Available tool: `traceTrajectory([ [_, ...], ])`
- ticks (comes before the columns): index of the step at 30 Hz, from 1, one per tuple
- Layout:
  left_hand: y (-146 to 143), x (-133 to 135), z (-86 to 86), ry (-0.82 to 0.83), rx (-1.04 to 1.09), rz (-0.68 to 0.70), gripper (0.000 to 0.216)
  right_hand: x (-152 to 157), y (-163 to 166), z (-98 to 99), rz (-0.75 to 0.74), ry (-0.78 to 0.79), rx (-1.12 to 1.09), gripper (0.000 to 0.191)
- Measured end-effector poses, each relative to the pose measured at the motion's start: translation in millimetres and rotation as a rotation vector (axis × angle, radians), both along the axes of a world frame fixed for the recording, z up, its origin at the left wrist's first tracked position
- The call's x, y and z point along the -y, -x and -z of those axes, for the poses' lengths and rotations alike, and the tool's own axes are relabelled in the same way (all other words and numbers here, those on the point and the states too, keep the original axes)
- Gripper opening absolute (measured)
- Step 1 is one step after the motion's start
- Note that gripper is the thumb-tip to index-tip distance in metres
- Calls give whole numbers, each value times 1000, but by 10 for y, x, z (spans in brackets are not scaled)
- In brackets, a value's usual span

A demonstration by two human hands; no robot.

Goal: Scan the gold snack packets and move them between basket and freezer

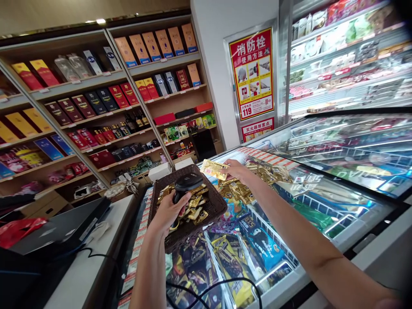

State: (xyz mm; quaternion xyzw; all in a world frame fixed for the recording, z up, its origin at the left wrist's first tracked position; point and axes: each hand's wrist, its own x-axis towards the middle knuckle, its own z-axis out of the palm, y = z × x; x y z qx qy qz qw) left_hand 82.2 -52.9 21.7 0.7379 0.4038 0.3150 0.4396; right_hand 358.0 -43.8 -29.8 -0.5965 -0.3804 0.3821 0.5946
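Note:
My left hand (pixel 167 212) is closed round the grip of a black handheld barcode scanner (pixel 186 183), its head held over a dark wicker basket (pixel 214 206). The basket rests on the glass lid of a chest freezer (pixel 322 206) and holds several small gold packets (pixel 196 210). My right hand (pixel 234 169) pinches one gold packet (pixel 214 169) and holds it up just right of the scanner head. More gold packets (pixel 257 176) lie piled on the glass beside that hand.
A black cable (pixel 206 294) runs from the scanner toward the bottom edge. A white counter (pixel 96 257) with a dark register stands at left. Shelves (pixel 96 116) of boxed goods fill the back wall. A red fire-hydrant poster (pixel 252 73) hangs on the wall. Wrapped ice creams show under the glass.

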Motion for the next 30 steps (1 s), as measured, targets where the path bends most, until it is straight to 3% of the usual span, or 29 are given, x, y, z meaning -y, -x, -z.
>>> traceTrajectory([
  [4, 14, -58, 46, 14, 2, 44, 45, -28, -35, 20, -7, 4, 12, 34],
  [6, 24, -71, 47, 25, -14, 68, 44, -40, -111, 43, 41, 23, 119, 30],
  [9, 50, -69, 10, 32, -36, 64, 45, -24, -312, 79, 250, 111, 482, 26],
  [12, 112, -84, -43, 47, -20, 57, 46, 23, -557, 127, 444, 284, 736, 35],
  [17, 338, -192, -112, 86, 53, -49, 51, 67, -825, 309, 509, 486, 731, 44],
  [22, 641, -257, -163, 107, 109, -150, 53, 44, -661, 386, 620, 505, 931, 45],
  [25, 783, -251, -182, 76, 119, -242, 53, -36, -272, 292, 485, 339, 1052, 37],
  [30, 893, -261, -153, 44, 153, -325, 53, -316, 777, 136, -81, 111, 1179, 29],
])
